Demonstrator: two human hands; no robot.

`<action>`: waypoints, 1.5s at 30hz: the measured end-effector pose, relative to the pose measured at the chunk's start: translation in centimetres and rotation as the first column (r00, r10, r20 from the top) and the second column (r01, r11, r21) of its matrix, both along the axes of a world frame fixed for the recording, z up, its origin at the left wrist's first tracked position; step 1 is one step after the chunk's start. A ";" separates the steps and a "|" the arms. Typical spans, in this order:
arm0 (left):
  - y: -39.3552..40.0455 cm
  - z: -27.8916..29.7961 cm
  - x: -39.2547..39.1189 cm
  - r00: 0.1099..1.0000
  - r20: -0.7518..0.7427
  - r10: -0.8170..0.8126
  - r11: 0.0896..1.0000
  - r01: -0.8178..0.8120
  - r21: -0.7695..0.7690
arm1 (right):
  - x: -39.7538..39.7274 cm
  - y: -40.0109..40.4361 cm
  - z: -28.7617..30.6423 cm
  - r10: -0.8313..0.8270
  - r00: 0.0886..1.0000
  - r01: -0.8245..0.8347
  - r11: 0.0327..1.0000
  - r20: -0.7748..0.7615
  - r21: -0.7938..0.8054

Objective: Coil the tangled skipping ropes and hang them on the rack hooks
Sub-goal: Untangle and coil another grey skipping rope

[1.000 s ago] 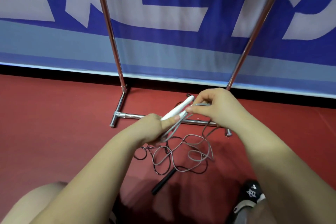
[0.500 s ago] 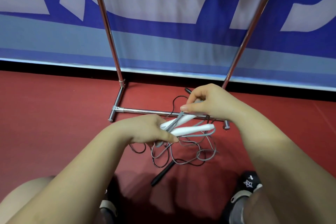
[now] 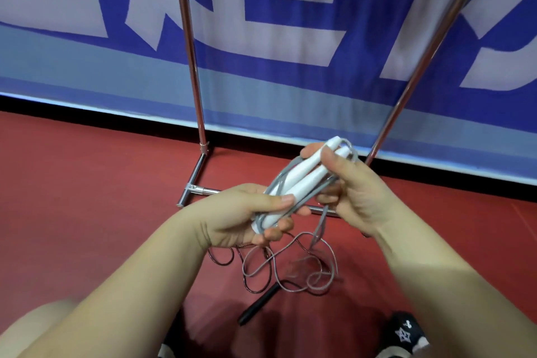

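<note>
Two white handles [image 3: 305,180] of a grey skipping rope lie side by side, with grey cord looped along them. My left hand [image 3: 244,218] grips the lower ends of the handles and cord. My right hand [image 3: 348,183] pinches the upper ends between thumb and fingers. The rest of the grey cord [image 3: 293,267] hangs down into a loose tangle on the red floor. A second rope with a thin dark cord [image 3: 223,259] and a black handle [image 3: 258,304] lies tangled under it. The chrome rack [image 3: 191,61] stands just behind; its hooks are out of view.
The rack's base bar [image 3: 203,190] and its right upright [image 3: 421,61] stand against a blue and white banner wall [image 3: 290,23]. My knee [image 3: 32,325] is at the lower left and my black shoe [image 3: 404,334] at the lower right. Red floor [image 3: 87,183] spreads to the left.
Both hands have risen with the white handles, which now point up and right together. More grey cord is gathered along the handles and less lies on the floor.
</note>
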State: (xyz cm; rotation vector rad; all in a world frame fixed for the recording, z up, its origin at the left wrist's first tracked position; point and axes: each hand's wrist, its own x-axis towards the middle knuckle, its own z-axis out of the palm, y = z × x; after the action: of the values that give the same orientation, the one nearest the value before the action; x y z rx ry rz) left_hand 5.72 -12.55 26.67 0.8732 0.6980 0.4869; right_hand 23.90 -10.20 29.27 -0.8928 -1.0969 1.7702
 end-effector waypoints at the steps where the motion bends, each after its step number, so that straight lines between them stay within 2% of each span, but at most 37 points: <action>1: -0.2 0.1 0.3 0.999 -0.035 0.038 0.999 -0.038 0.011 | -0.6 -0.2 -0.1 -0.106 0.994 0.106 0.994 0.018 0.005; 3: -0.3 0.4 1.1 0.986 -0.103 0.129 0.991 -0.124 0.052 | -1.3 -0.3 0.0 -0.289 0.956 0.290 0.957 0.044 -0.016; 6: -0.2 0.9 1.9 0.938 -0.153 0.310 0.946 -0.289 0.144 | -1.6 0.1 0.2 -0.425 0.901 0.428 0.904 0.087 -0.018; 9: -0.1 1.1 2.3 0.855 -0.153 0.495 0.842 -0.428 0.329 | -1.9 0.5 0.1 -0.522 0.853 0.522 0.848 0.028 -0.090; 11: -0.2 0.8 2.5 0.804 -0.129 0.581 0.749 -0.466 0.472 | -2.2 0.7 0.1 -0.565 0.824 0.554 0.819 -0.044 -0.148; 14: -0.3 0.2 2.8 0.745 -0.095 0.660 0.640 -0.493 0.589 | -2.4 0.9 0.3 -0.608 0.783 0.572 0.787 -0.131 -0.232; 18: 0.1 -0.3 3.1 0.639 -0.063 0.767 0.531 -0.576 0.622 | -2.8 1.0 0.2 -0.600 0.784 0.560 0.794 -0.158 -0.237; 24: 0.7 -0.6 2.3 0.491 -0.065 0.869 0.391 -0.600 0.698 | -3.8 0.6 0.0 -0.541 0.827 0.510 0.836 -0.151 -0.202; 26: 0.8 -0.4 1.9 0.479 -0.031 0.877 0.356 -0.606 0.712 | -3.9 0.5 -0.1 -0.510 0.850 0.484 0.855 -0.132 -0.187; 28: 1.0 -0.2 1.7 0.477 0.011 0.879 0.337 -0.637 0.694 | -3.9 0.5 -0.1 -0.450 0.884 0.425 0.887 -0.127 -0.179; 31: 1.4 0.1 1.2 0.437 0.036 0.899 0.310 -0.692 0.652 | -4.2 0.1 -0.4 -0.270 0.956 0.252 0.956 -0.113 -0.152; 32: 1.6 0.1 1.0 0.423 0.046 0.905 0.305 -0.721 0.622 | -4.5 -0.2 -0.6 -0.192 0.980 0.185 0.977 -0.060 -0.104; 34: 2.0 0.1 0.5 0.368 0.045 0.929 0.278 -0.771 0.573 | -5.1 -1.0 -1.1 -0.028 0.984 0.018 0.998 0.178 0.057; 36: 2.3 0.1 -0.1 0.312 0.006 0.950 0.249 -0.769 0.588 | -5.7 -1.7 -1.9 0.059 0.897 -0.166 0.963 0.437 0.211; 38: 2.4 0.1 -0.5 0.284 -0.045 0.958 0.244 -0.719 0.651 | -5.9 -2.0 -2.8 0.049 0.795 -0.286 0.910 0.605 0.301; 40: 2.2 0.1 -0.6 0.259 -0.153 0.954 0.284 -0.607 0.742 | -5.8 -2.3 -3.0 -0.020 0.665 -0.364 0.863 0.746 0.349; 42: 2.1 -0.2 -0.8 0.204 -0.279 0.938 0.345 -0.491 0.800 | -5.6 -2.5 -2.8 -0.069 0.573 -0.399 0.847 0.817 0.351; 45: 2.4 -0.5 -1.4 0.141 -0.393 0.909 0.416 -0.381 0.826 | -5.2 -2.9 -2.3 -0.130 0.508 -0.446 0.806 0.852 0.389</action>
State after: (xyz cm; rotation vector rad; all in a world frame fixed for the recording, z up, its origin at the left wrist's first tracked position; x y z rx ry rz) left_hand 4.30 -10.19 26.20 1.3277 2.0568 1.2276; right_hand 18.66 -13.14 26.93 -1.3291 -2.2960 0.8963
